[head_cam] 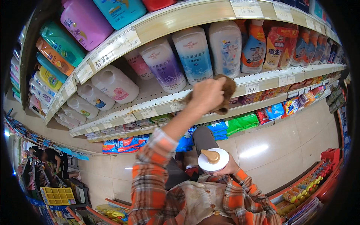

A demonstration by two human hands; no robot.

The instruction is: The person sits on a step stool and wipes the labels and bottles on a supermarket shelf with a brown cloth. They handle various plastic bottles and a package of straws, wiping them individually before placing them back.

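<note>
My left hand (207,94) grips a brown cloth (229,88) at the front edge of a perforated metal shelf (157,101). The cloth hangs over the edge and is bunched under my fingers. Just behind it stand a white-and-blue body wash bottle (194,56) and a white-and-purple one (164,67). Close to my body, my right hand (231,166) holds a white pump bottle (203,163) upright. Its gold pump head (211,156) faces up, and the lower part of the bottle is hidden from above.
An orange spray bottle (254,47) and refill pouches (278,47) stand to the right. White jugs (115,84) line the shelf at left. Detergent bags (242,123) lie low by my knee (204,137). Racks of bottles (301,187) are behind me. A person (53,161) bends at far left.
</note>
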